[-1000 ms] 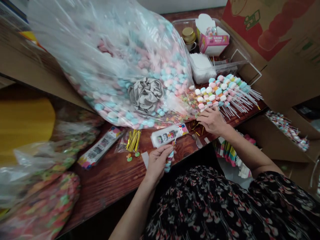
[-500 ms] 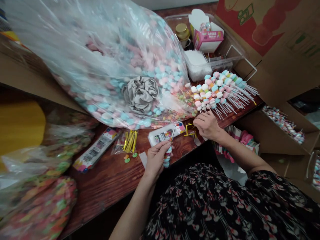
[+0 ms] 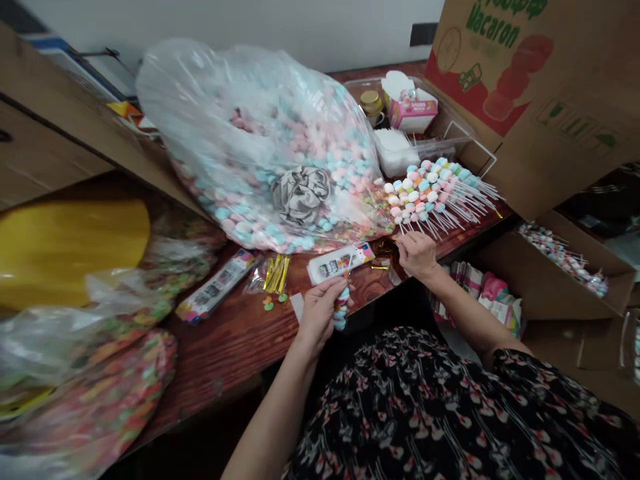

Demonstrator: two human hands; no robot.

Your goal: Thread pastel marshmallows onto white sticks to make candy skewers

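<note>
While clear bags of multicoloured sweets pile up at the far left beside a round yellow disc, the wooden table carries a printed strip packet and a sachet of gold twist ties. Behind these slumps a huge clear sack of pastel pink and blue sweets, gathered with a grey fabric scrunchie; it looks far from used up, so most of the loose stock appears to be left. The left hand has its fingers curled firmly round a stick threaded with pastel sweets, which sits just in front of a white printed packet. The right hand hovers over the table with its fingertips pinched together, right by some loose gold ties; whether it grips one cannot be told. Just beyond it, a fanned stack of filled sticks shows the work done so far, with more such sticks lying in an open cardboard box at the far right, below a large printed carton.
</note>
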